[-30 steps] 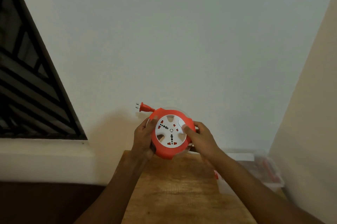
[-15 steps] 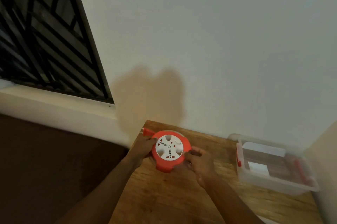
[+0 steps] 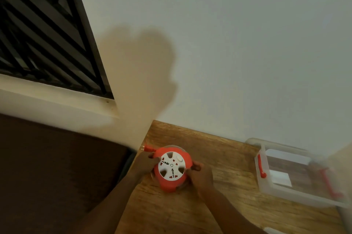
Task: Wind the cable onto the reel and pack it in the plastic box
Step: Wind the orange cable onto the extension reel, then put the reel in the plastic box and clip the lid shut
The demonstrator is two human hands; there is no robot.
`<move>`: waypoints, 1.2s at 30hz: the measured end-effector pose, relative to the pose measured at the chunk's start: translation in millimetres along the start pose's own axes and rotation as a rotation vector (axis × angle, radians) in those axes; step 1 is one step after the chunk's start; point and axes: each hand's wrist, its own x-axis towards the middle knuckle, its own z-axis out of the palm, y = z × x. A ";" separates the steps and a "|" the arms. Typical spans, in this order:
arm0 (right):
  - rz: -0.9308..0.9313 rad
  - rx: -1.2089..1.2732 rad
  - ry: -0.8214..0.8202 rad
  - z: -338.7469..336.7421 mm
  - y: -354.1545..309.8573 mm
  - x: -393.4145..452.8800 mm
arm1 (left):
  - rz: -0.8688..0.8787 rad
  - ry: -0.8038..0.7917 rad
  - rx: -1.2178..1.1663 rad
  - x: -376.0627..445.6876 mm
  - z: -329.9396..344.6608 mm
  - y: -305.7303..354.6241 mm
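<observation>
I hold the orange reel point(image 3: 172, 169) between my hands over the wooden table point(image 3: 219, 157), my left hand point(image 3: 144, 163) gripping its left edge, my right hand point(image 3: 202, 175) curled round its right. The plug point(image 3: 147, 149) pokes out up-left. The plastic box point(image 3: 270, 186) sits well apart, to my right.

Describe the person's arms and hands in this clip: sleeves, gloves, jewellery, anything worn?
Both forearms are bare as far as the frame shows, with no sleeve in view. The left hand and right hand are gloveless. No watch, bracelet or ring shows on either, though the picture is dim and soft, so small items could be missed.
</observation>
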 end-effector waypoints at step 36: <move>0.060 -0.104 0.769 -311.5 149.8 -167.2 | 0.418 -0.284 0.131 -64.5 273.1 148.9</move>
